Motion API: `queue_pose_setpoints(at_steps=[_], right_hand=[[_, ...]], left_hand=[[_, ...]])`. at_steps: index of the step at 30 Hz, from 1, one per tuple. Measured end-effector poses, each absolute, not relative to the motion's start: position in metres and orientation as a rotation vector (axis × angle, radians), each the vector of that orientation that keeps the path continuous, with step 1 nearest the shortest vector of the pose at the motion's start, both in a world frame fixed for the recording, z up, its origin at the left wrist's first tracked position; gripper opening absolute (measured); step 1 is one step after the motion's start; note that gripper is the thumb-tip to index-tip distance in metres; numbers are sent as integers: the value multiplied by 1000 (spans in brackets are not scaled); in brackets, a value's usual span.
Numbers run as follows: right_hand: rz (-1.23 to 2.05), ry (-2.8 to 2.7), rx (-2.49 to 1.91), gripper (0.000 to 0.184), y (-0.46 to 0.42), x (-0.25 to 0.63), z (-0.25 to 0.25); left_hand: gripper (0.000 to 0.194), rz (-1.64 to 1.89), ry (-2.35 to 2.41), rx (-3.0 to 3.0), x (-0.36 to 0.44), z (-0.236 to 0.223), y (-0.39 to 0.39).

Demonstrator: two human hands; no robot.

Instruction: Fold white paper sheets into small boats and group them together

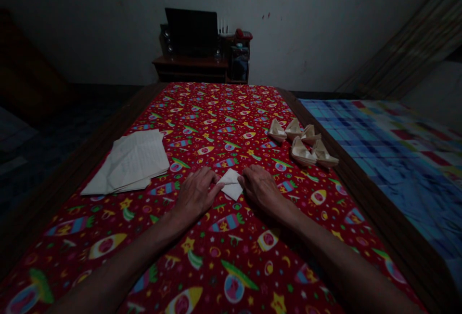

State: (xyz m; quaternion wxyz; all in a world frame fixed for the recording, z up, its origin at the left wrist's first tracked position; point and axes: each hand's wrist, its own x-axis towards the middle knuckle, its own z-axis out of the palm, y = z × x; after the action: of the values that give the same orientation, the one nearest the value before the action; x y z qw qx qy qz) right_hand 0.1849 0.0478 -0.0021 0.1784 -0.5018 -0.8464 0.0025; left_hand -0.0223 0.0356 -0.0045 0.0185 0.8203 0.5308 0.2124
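Between my two hands a small white folded paper (231, 186) lies on the red patterned cloth (216, 251), its outline roughly a diamond with a crease across the middle. My left hand (199, 186) grips its left corner, thumb and fingers closed at the edge. On the opposite corner my right hand (260, 185) pinches the paper, fingers bent and pressed together. To the right sit several folded paper boats (303, 152), grouped in two rows. A stack of loose paper sheets (135, 157) rests at the left.
The cloth covers a long table with dark wooden edges (375, 208). Beyond its far end stand a monitor (193, 32) and speakers on a brown desk (191, 63). Blue checked bedding (346, 145) spreads along the right side. The room is dim.
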Motion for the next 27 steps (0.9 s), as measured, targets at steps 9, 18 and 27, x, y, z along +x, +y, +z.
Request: queue_pose_setpoints(at_steps=[9,18,27], right_hand=[[3,-2391,-1442,21,49,184,-4],[-45,-2379,-1393,21,50,185,-9],[61,-2295,-1313,15,47,186,-5]], left_hand=[[47,676,1422,2773,-10,4,24],[55,370,1263,2936,-5,-5,7],[55,372,1314,2897,-5,-1,5]])
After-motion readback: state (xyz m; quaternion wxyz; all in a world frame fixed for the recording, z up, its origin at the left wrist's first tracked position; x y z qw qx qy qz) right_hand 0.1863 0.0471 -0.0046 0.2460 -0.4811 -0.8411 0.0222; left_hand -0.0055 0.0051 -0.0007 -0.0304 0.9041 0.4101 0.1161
